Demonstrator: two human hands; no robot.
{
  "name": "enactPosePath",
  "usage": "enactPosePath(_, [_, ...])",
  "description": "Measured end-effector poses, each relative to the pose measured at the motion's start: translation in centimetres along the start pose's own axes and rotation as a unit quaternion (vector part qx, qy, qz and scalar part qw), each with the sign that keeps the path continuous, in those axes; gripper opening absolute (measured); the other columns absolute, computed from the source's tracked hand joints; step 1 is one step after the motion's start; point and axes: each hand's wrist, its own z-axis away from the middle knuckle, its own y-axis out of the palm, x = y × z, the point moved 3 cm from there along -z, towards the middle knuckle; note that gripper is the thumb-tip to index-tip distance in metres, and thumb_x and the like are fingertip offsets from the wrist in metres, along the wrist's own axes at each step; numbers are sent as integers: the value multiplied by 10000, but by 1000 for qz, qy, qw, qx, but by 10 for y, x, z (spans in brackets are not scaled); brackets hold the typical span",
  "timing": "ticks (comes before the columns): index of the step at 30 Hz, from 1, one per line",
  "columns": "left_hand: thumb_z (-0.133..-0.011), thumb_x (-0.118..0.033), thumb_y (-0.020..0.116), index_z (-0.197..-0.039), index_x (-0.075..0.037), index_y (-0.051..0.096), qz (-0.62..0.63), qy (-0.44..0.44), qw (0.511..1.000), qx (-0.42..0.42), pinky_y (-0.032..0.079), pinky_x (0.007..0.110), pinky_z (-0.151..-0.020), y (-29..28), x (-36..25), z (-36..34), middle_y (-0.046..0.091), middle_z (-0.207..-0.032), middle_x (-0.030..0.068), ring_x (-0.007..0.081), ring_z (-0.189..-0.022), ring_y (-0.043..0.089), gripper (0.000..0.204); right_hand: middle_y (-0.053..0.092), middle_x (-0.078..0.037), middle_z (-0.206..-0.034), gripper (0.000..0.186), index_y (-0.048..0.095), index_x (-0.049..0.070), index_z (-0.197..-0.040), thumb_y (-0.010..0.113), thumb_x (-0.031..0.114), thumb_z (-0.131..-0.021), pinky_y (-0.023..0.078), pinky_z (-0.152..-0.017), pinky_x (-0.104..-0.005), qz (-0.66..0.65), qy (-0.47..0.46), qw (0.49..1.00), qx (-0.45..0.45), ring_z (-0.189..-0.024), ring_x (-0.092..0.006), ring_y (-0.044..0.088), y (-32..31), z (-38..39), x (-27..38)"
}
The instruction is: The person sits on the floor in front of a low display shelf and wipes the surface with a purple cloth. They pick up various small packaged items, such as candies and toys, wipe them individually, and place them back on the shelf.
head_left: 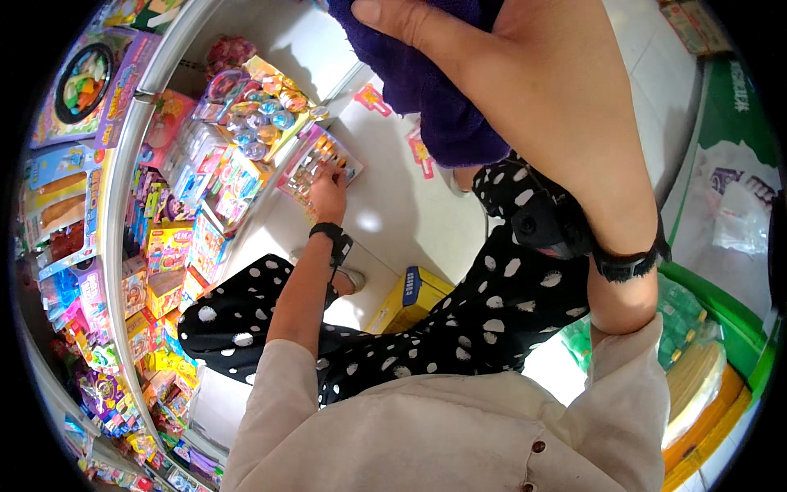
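Left hand (328, 193) is reaching down and out to a flat toy pack (316, 164) with a pink edge, fingers curled onto its near edge, gripping it. The pack is leaning tilted against the front of the lower shelf (123, 246), just below a stack of blister cards holding round coloured toys (258, 115). A black wrist strap (332, 238) is sitting on the left wrist.

Right hand (525, 90) is up close to the camera, closed on a dark purple cloth (426, 90); the thumb is lying across its top and the cloth is hanging down below the palm. A black band (627, 264) is on the right wrist, with a small black device (545, 225) just beside it.

Shelf rail is curving down the left side, packed with bright boxed toys (168, 246) in pink, yellow and blue. A boxed play set with a round tray (82, 82) is standing at top left.

Floor (402, 205) is pale glossy tile, catching a light glare; pink stickers (373, 98) are lying on it. A yellow box (410, 299) is sitting on the floor between the legs, which are in black trousers with white dots (484, 320). On the right, green-edged bins (721, 320) are holding bagged goods.
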Motion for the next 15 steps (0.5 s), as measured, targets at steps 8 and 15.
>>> enactPosePath(8, [-876, -131, 677, -903, -101, 638, -44, -29, 999, -10, 544, 466, -710, 4, -7, 10, 643, -969, 117, 370, -846, 657, 57, 644, -182, -771, 94, 671, -29, -895, 693, 52, -853, 481, -645, -357, -2, 52, 998, 22, -680, -317, 618, 3, -1, -2])
enactPosePath(15, [-870, -101, 670, -944, -106, 594, -3, -34, 997, 63, 530, 457, -664, 17, 2, 39, 611, -1020, 110, 364, -815, 651, 106, 640, -190, -803, 96, 667, -29, -904, 693, 47, -852, 485, -660, -365, 2, 26, 1000, 6, -711, -333, 622, 4, -2, 0])
